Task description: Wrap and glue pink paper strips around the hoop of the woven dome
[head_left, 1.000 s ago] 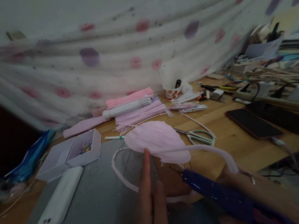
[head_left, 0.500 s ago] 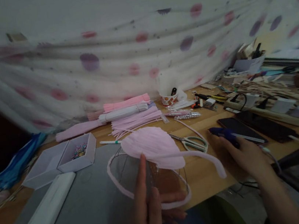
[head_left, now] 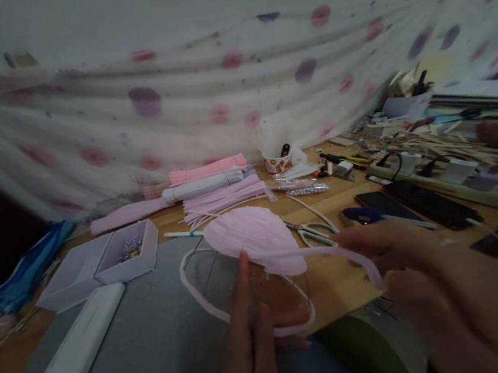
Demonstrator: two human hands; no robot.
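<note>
The left hand point(head_left: 249, 328) is closed on the pink petal point(head_left: 253, 235) above the near counter point(head_left: 338, 291), index finger against the strip point(head_left: 318, 251). The right hand point(head_left: 428, 272) blurs beside the strip's right end; I cannot tell its grip. Beyond lie scissors point(head_left: 303, 227) and, farther right, a glue gun point(head_left: 366, 214).

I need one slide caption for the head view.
Left hand touches a pale-pink, ribbed, rounded panel; right hand is near a curved pale-pink strip.
</note>
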